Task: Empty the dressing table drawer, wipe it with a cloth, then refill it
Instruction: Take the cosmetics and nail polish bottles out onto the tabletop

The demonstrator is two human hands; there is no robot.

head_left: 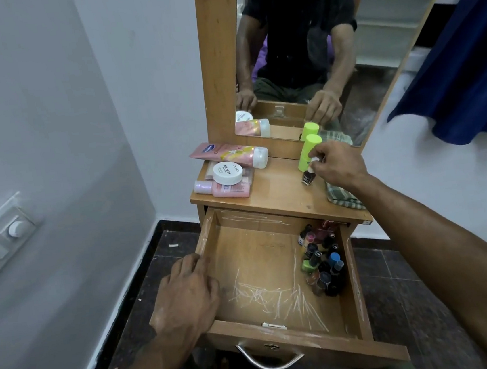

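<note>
1. On the dressing table top (270, 193), the right hand (339, 165) pinches the white cap of a dark nail polish bottle (307, 176), which stands upright on the wood just beside a lime-green tube (308, 152).
2. The drawer (275, 328) is pulled out below the top. The left hand (185, 298) rests on its left wall, fingers bent over the edge, grasping nothing else.
3. A cluster of nail polish bottles (322, 263) remains along the drawer's right side; the rest of the floor shows white scratch marks.
4. At the top's left: a pink tube (230, 152), a white jar (228, 172) and a pink bottle (224, 188), stacked closely.
5. A checked cloth (344, 196) lies at the top's right edge, under the right wrist.
</note>
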